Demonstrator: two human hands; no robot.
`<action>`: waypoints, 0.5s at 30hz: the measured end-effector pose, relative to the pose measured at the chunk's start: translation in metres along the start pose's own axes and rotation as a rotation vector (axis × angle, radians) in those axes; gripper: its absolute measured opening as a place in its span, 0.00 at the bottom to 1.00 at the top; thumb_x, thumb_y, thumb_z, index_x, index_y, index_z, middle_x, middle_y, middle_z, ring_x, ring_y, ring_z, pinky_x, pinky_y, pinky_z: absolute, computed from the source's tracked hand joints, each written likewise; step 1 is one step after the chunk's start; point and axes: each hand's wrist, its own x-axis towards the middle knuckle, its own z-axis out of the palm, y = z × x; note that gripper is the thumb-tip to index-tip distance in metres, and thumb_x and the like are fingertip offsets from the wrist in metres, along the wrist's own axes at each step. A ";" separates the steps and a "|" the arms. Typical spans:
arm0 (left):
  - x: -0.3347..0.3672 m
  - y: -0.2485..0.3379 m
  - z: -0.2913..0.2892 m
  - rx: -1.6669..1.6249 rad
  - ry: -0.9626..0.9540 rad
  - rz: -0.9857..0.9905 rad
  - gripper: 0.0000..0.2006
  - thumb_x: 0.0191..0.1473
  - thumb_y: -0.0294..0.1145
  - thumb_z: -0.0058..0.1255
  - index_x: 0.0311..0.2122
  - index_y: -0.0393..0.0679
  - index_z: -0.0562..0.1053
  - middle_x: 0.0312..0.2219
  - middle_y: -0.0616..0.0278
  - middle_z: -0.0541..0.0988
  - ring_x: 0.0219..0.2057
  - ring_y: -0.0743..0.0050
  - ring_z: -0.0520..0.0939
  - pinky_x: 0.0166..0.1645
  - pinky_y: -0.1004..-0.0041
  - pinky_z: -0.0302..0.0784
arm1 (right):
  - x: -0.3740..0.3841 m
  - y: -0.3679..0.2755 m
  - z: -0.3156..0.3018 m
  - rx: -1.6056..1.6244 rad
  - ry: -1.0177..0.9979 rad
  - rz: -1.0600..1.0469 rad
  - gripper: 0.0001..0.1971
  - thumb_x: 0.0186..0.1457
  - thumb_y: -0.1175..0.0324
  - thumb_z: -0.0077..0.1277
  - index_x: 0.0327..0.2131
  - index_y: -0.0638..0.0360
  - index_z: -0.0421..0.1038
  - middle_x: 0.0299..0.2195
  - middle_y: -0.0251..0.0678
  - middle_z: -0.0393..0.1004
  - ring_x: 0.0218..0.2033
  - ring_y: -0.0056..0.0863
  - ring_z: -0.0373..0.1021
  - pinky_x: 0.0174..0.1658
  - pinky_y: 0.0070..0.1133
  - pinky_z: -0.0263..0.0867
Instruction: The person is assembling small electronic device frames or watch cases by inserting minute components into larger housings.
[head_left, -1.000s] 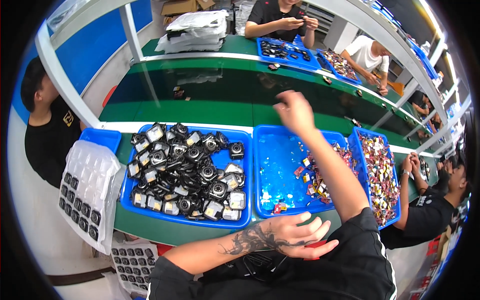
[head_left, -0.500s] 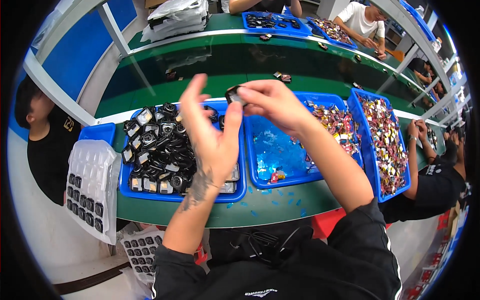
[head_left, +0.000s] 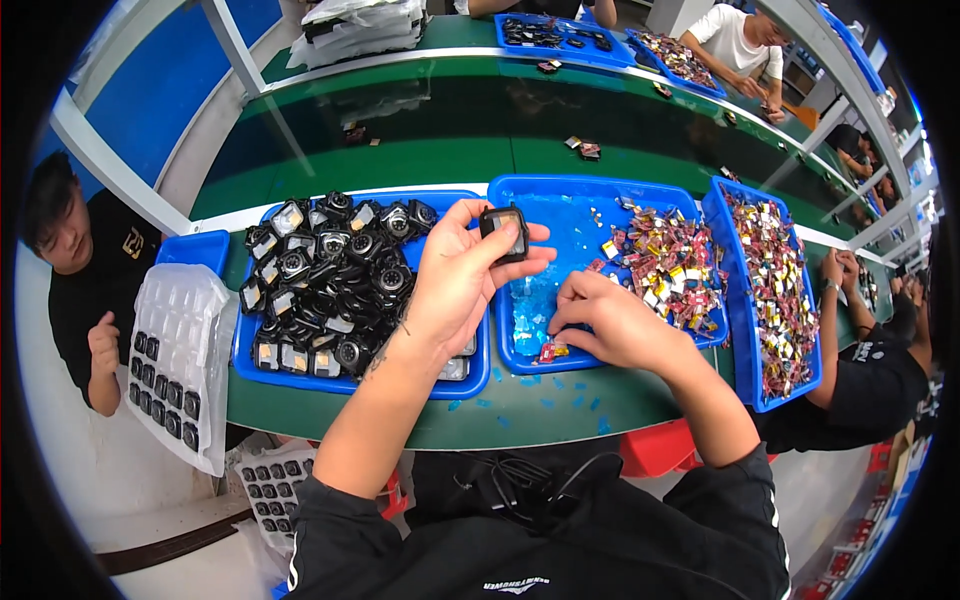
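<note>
In my left hand point(head_left: 450, 280) a black, square watch case point(head_left: 506, 214) is held up above the blue trays, the thumb across its pale inner face. My right hand point(head_left: 622, 322) is lower, over the front of the middle blue tray point(head_left: 512, 362). Its thumb and forefinger close at the edge of a small red-and-yellow electronic part point(head_left: 548, 352). More such parts point(head_left: 665, 270) lie heaped on the right of that tray, with blue film scraps point(head_left: 532, 290) on its left. The left blue tray point(head_left: 245, 372) holds a heap of black watch cases point(head_left: 325, 265).
Another blue tray point(head_left: 812, 350) of red-and-yellow parts stands at the right. Film scraps point(head_left: 548, 403) litter the green table point(head_left: 420, 425). A clear blister tray point(head_left: 180, 290) with black cases leans at the left, near a person point(head_left: 90, 290). Other people sit across and to the right.
My hands have moved apart. The left now holds the watch case that my right fingers gripped before; the right has come down to the small part at the middle tray's front.
</note>
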 end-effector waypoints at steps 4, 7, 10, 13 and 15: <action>0.000 -0.010 -0.002 0.036 -0.020 -0.033 0.14 0.60 0.29 0.47 0.49 0.40 0.62 0.38 0.49 0.78 0.37 0.64 0.82 0.38 0.73 0.82 | -0.003 -0.002 0.000 -0.063 0.074 -0.017 0.05 0.49 0.75 0.55 0.32 0.60 0.72 0.32 0.39 0.70 0.38 0.40 0.68 0.40 0.33 0.65; -0.006 -0.013 0.005 0.298 -0.034 0.046 0.17 0.61 0.30 0.46 0.55 0.44 0.61 0.40 0.54 0.76 0.36 0.74 0.79 0.34 0.77 0.78 | -0.004 -0.015 -0.020 -0.016 0.215 0.027 0.05 0.51 0.76 0.52 0.33 0.61 0.70 0.29 0.39 0.70 0.34 0.41 0.69 0.36 0.33 0.65; -0.010 -0.019 0.011 0.741 -0.270 0.215 0.10 0.57 0.32 0.52 0.44 0.44 0.74 0.35 0.67 0.74 0.35 0.80 0.74 0.35 0.80 0.72 | -0.004 -0.025 -0.035 0.030 0.342 -0.036 0.05 0.50 0.79 0.54 0.32 0.62 0.72 0.27 0.40 0.72 0.30 0.38 0.71 0.32 0.29 0.66; -0.015 -0.022 0.013 0.688 -0.353 0.136 0.09 0.50 0.34 0.60 0.34 0.41 0.79 0.28 0.65 0.76 0.32 0.77 0.73 0.36 0.74 0.70 | -0.005 -0.037 -0.040 0.157 0.402 0.032 0.05 0.48 0.80 0.57 0.31 0.64 0.74 0.26 0.38 0.75 0.29 0.27 0.73 0.31 0.22 0.68; -0.018 -0.018 0.018 0.721 -0.329 0.197 0.08 0.50 0.32 0.60 0.34 0.41 0.80 0.28 0.64 0.77 0.31 0.77 0.74 0.35 0.74 0.70 | -0.007 -0.038 -0.036 0.442 0.505 0.226 0.05 0.49 0.79 0.58 0.30 0.65 0.73 0.25 0.34 0.75 0.29 0.18 0.72 0.31 0.17 0.68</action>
